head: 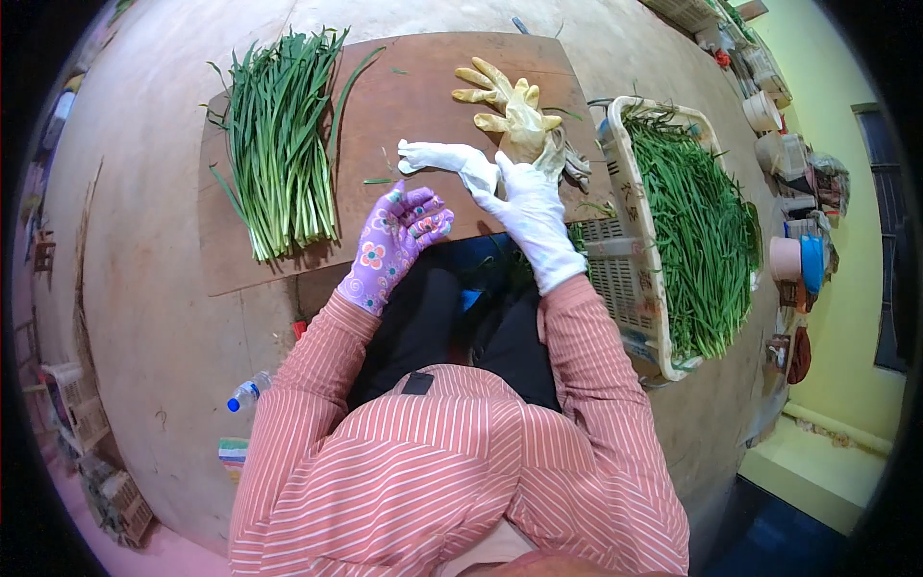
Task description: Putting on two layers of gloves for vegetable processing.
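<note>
My left hand [396, 241], in a purple flower-print glove, is held over the board's near edge with its fingers loosely curled. Nothing shows in it. My right hand [533, 216] wears a white cloth glove and pinches a limp white glove [447, 157] between thumb and fingers. That glove stretches leftward over the brown board [404, 94]. Just beyond my right hand lies a yellowish rubber glove [523, 119] with its fingers spread, partly over a greyish cloth item [577, 167]. A bundle of garlic chives [288, 151] rests on the board's left side.
A white plastic crate [660, 310] full of green leafy stalks [692, 238] stands at the right. A plastic bottle [249, 391] with a blue cap lies on the floor at left. Buckets [784, 258] and containers line the right wall; more crates [76, 407] stand far left.
</note>
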`<state>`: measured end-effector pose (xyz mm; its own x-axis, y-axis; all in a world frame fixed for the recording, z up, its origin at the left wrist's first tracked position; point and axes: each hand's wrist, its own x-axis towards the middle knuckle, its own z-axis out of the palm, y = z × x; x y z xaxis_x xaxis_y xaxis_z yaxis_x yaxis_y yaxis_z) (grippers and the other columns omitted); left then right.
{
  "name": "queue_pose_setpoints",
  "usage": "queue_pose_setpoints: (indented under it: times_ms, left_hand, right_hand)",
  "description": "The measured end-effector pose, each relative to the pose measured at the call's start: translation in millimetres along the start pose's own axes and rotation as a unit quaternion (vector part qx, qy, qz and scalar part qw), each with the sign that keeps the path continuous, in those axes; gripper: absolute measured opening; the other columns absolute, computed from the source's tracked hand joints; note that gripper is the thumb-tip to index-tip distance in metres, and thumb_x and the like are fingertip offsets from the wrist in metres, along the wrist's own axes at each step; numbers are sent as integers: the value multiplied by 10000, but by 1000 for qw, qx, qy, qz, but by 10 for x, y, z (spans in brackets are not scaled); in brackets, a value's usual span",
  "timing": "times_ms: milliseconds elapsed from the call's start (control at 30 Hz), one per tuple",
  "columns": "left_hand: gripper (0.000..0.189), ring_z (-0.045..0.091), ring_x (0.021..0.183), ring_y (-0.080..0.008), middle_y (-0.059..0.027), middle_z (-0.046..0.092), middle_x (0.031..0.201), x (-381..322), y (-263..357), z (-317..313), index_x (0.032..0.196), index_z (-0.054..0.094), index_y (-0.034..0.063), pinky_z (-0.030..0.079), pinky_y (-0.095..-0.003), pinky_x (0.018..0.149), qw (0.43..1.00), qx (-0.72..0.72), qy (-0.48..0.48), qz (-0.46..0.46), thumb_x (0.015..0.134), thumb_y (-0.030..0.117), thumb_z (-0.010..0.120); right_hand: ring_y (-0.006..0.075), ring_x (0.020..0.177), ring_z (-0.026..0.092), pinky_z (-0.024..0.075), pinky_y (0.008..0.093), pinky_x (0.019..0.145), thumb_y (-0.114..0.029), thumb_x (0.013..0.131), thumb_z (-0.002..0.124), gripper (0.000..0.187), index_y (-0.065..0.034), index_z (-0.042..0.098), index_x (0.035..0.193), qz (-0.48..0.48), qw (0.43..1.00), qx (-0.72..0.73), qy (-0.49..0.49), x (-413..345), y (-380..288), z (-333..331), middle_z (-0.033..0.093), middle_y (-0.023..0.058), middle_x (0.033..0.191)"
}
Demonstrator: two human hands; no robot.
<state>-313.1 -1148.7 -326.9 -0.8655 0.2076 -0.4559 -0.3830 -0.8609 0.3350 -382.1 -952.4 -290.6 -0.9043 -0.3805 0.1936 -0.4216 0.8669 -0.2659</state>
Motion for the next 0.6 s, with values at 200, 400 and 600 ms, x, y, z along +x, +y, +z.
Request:
queue_pose_setpoints:
  times_ms: [200, 400, 600]
  left_hand:
    - [511, 573, 971, -303, -175, 551, 1079, -95, -42, -8, 1123, 497, -35, 472, -403, 862, 993, 112, 30, 4, 917, 429, 443]
    - [898, 532, 987, -251, -146, 469, 1206, -171, -119, 29, 1289, 356, -33, 444, -392, 883, 989, 105, -67, -82, 791, 714, 392]
    - [773, 474, 1155, -304, -145, 446, 1285, -344, -256, 258, 1326, 346, 71, 379, -479, 970, 977, -11, -211, -30, 802, 628, 460]
  right_hand:
    - [244, 751, 604, 471, 357, 642, -273, 815, 585, 223, -77, 681, 855, 3, 987, 157, 29, 239, 23, 329, 628, 107, 754]
    - [104, 814, 564, 456, 253, 726, -155, 892, 539, 227, 8, 596, 1038, 209, 671, 677, -216, -108, -89, -205, 621, 37, 918]
    - [70, 573, 453, 377, 229, 531, -198, 899, 509, 264, 4, 534, 1067, 219, 555, 764, -246, -631, -125, -503, 516, -17, 703]
